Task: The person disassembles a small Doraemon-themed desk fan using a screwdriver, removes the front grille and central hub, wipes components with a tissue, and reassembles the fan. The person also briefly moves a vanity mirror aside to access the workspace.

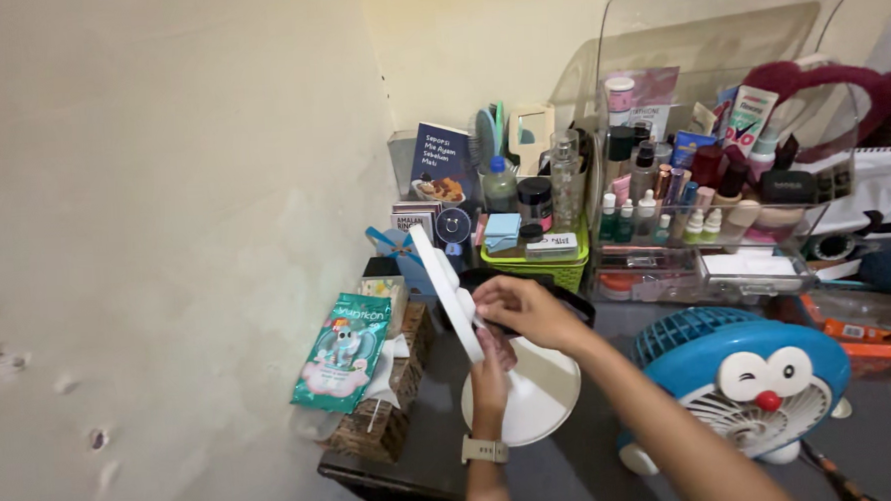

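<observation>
White round tabletop mirror on a disc base (517, 393), near the dark table's (575, 465) front-left edge, gripped by both: left hand (491, 364) closed on its stem, right hand (523, 307) pinching the tilted panel. Blue cartoon-faced fan (747, 383) just beside.

The left hand (490, 364) is largely masked by the tilted white mirror (445, 291) and the right hand (523, 307); its grip cannot be confirmed. Both forearms run off the bottom edge at 6 o'clock. The blue fan (742, 383) is partly covered by the right forearm. The clear organiser (719, 98) is cut by the top edge at 1 o'clock; its small bottles are too small to identify. Items at 3 o'clock are cropped and indistinct. The bench (575, 465) continues beyond the bottom edge.
</observation>
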